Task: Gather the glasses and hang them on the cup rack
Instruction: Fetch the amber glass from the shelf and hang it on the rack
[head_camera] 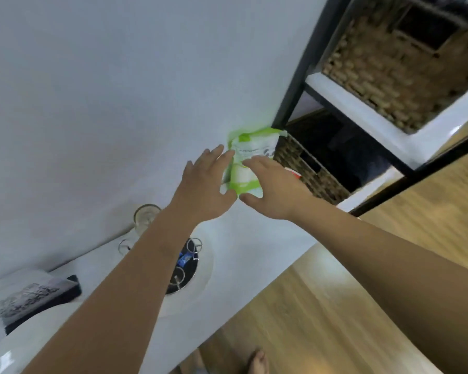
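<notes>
Both hands, left (204, 184) and right (274, 188), have fingers spread on a green/white packet (245, 163) at the worktop (254, 252) far edge, not gripping any glass. Stemmed glass (143, 215) stands by the wire cup rack (185, 265) near the wall. Thin, fragile, prob slippery imo, so take it by the stem.

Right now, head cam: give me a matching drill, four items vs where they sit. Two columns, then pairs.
Items:
1. green-and-white packet
2. wine glass
3. wicker basket
4. dark book

Places:
A. on the black shelf unit, upper right
B. between both hands, by the wall
C. counter's far left
D. behind the left forearm, by the wall

Pairs: 1-B, 2-D, 3-A, 4-C
</notes>
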Action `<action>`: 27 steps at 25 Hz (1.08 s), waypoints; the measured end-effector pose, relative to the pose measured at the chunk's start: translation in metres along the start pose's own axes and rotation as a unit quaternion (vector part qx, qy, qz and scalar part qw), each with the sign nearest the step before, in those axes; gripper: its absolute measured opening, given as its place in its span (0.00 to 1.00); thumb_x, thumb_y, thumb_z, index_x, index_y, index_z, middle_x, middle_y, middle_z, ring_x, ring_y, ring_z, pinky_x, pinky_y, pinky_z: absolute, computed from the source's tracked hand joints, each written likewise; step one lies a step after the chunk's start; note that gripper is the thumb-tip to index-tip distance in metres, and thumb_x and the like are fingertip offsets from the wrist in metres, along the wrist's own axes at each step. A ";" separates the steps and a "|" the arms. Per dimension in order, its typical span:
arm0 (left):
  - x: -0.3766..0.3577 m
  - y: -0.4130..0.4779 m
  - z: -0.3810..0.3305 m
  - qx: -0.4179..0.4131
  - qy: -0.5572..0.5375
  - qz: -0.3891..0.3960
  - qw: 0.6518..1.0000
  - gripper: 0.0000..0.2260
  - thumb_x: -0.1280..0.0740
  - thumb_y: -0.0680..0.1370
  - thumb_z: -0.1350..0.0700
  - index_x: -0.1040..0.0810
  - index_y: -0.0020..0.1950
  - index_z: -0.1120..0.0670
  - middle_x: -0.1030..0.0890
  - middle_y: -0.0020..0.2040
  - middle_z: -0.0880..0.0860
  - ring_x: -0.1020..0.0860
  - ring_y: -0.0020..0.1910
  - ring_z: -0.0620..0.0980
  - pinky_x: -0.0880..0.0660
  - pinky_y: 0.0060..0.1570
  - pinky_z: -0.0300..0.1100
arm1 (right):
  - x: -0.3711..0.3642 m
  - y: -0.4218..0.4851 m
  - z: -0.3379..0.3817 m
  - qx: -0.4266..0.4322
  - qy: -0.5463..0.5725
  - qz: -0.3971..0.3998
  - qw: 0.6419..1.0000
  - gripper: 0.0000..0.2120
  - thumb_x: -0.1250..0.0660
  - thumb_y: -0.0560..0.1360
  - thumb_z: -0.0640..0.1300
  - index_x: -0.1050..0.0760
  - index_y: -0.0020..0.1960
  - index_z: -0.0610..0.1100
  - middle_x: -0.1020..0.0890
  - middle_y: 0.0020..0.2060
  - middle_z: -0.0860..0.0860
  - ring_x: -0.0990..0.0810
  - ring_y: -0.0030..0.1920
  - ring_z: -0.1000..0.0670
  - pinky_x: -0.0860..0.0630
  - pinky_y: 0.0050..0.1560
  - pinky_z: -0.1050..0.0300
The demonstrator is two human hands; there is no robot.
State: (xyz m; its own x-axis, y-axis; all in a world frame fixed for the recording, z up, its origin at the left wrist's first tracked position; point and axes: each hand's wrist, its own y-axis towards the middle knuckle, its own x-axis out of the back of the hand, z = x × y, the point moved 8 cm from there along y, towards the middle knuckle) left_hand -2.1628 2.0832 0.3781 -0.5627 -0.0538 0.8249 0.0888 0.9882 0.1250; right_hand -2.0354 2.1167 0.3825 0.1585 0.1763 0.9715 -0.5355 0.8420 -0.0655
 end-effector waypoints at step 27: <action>-0.255 -0.040 -0.525 -0.290 0.063 0.140 0.945 0.32 0.35 0.77 0.48 0.45 0.78 0.46 0.44 0.80 0.49 0.47 0.78 0.51 0.48 0.75 0.61 | 0.120 -0.458 -0.374 -0.278 0.068 -0.150 0.946 0.34 0.34 0.76 0.51 0.46 0.77 0.50 0.44 0.78 0.47 0.33 0.71 0.44 0.26 0.59 0.47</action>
State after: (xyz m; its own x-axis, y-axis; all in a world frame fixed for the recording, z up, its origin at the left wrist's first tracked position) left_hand -1.5915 1.9823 0.4516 -0.3518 0.1464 0.9246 0.6755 0.7235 0.1424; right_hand -1.4607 1.9434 0.4441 0.3592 -0.0814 0.9297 0.0633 0.9960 0.0628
